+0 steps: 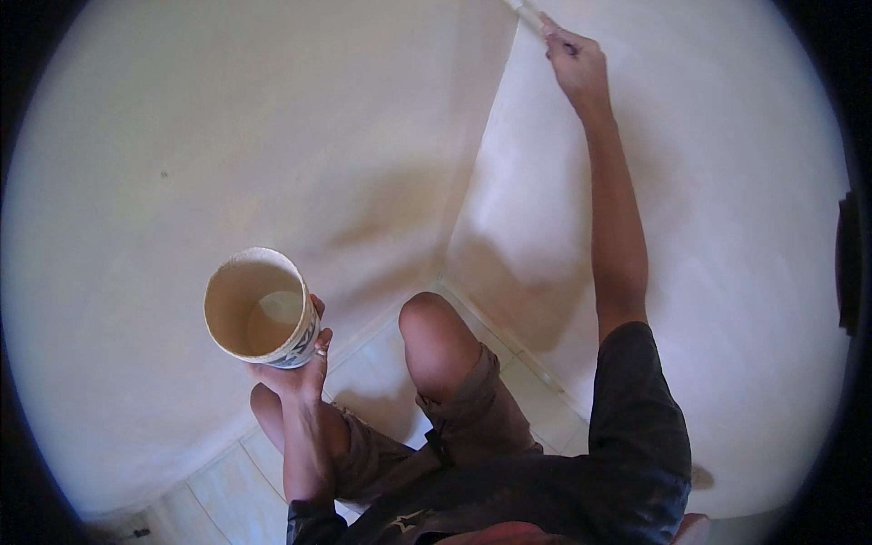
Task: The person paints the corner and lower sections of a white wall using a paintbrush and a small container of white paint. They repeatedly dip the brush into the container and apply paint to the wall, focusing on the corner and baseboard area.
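My left hand [304,368] is wrapped round the lower side of a white paint bucket [222,304], its rim crusted and its mouth tipped toward me. Pale paint [277,313] shows at the bottom inside it. Far up at the top of the view, my right hand [574,65] grips the handle of a paintbrush [530,13]. The brush is near the corner where the two walls meet; its bristle end is cut off by the picture's upper edge, so contact with the wall cannot be made out.
A yellowish-white wall [254,118] stands to the left and a whiter wall [727,182] to the right. Pale floor tiles [227,481] run below them. My bent knees [436,341] lie between the arms. A dark object [848,263] shows at the right rim.
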Demonstrator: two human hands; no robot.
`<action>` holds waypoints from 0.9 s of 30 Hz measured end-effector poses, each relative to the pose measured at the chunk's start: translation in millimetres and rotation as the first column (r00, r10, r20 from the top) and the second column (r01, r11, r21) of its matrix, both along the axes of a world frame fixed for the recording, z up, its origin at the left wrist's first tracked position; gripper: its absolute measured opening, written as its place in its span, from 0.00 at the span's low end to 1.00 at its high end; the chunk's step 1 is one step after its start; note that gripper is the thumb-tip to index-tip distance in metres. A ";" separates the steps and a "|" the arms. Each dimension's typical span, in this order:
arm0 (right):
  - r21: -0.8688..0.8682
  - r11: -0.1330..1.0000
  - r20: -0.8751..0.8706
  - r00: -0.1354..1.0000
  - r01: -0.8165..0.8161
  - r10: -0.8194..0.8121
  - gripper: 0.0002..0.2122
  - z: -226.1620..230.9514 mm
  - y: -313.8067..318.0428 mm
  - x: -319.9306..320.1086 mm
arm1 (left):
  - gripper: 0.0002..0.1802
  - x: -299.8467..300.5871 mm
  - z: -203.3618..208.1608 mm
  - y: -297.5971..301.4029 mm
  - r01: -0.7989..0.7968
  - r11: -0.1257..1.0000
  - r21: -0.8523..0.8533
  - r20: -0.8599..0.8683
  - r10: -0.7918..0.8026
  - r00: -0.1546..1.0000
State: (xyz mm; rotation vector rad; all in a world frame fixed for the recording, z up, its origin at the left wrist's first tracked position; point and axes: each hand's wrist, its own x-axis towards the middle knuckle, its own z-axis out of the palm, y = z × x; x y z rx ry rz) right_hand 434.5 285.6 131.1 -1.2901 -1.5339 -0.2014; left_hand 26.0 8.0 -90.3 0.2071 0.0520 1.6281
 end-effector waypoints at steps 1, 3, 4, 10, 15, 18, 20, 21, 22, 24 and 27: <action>0.006 1.000 0.031 1.000 0.003 -0.003 0.18 -11.9 9.3 3.2 | 0.39 1.3 -1.8 0.9 0.007 1.000 -0.009 0.006 -0.007 1.000; -0.055 0.998 0.047 0.999 -0.021 0.024 0.15 -65.7 7.4 -12.9 | 0.39 -2.8 -5.8 -1.0 0.008 1.000 -0.023 0.008 -0.008 1.000; -0.060 0.997 0.076 0.996 -0.046 0.050 0.14 -97.9 0.5 -15.4 | 0.39 -3.5 -6.7 -0.9 0.008 1.000 -0.020 0.012 -0.008 1.000; -0.492 0.859 0.086 0.974 -0.141 0.209 0.14 -258.8 -73.9 -25.8 | 0.40 -5.1 -10.8 -2.9 -0.005 1.000 0.009 0.010 0.005 1.000; -0.555 0.830 0.230 0.949 -0.054 0.216 0.12 -226.9 -57.4 -0.6 | 0.42 3.4 -9.6 0.1 0.011 0.999 0.050 0.005 -0.012 1.000; -0.470 0.883 0.285 0.948 0.011 0.140 0.13 -135.0 -42.0 -4.2 | 0.43 -0.1 -9.3 -1.6 0.012 0.999 0.046 0.001 -0.012 1.000; -0.301 0.954 0.263 0.961 -0.005 0.088 0.14 -80.1 -38.8 4.8 | 0.43 3.6 -5.4 -1.0 0.021 0.999 0.041 0.012 -0.021 1.000; -0.224 0.974 0.255 0.966 0.022 0.036 0.14 -57.2 -41.2 5.4 | 0.43 3.5 -4.5 -0.8 0.026 0.998 0.051 0.011 -0.027 1.000; -0.211 0.976 0.223 0.975 0.042 0.006 0.14 -40.2 -45.8 4.3 | 0.44 0.5 -4.7 -0.7 0.032 0.998 0.058 0.010 -0.032 0.999; -0.188 0.979 0.153 0.987 0.082 -0.053 0.13 -19.2 -53.2 1.0 | 0.44 -2.0 -6.2 -2.8 0.039 0.997 0.067 0.011 -0.040 0.999; -0.086 0.994 0.015 0.998 0.068 -0.067 0.13 -16.8 -58.9 -3.9 | 0.44 -2.6 -6.6 -3.2 0.028 0.996 0.084 0.017 -0.029 0.999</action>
